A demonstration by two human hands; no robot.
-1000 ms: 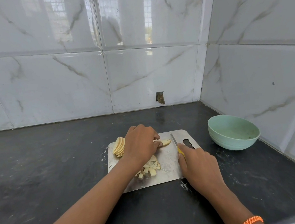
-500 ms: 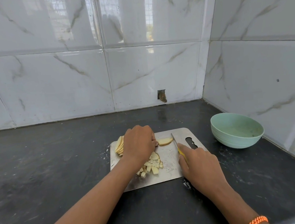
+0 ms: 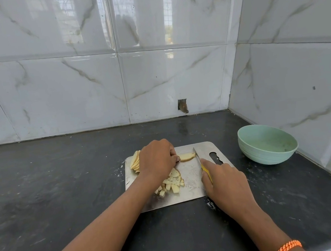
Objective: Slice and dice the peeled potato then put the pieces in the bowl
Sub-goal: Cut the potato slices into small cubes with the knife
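A steel cutting board lies on the dark counter. On it my left hand holds down a stack of potato slices with curled fingers. My right hand grips a yellow-handled knife; its blade tip rests against the right end of that stack. A fan of uncut slices lies at the board's far left corner, partly hidden by my left hand. A pile of diced pieces sits near the board's middle. The pale green bowl stands to the right, with no potato in it.
White marble-tiled walls close the counter at the back and the right, meeting in a corner behind the bowl. A small hole shows low in the back wall. Dark counter stretches to the left of the board.
The knife blade has closed in on the right end of the held slices, from a small gap to touching them. My left hand stays on the stack.
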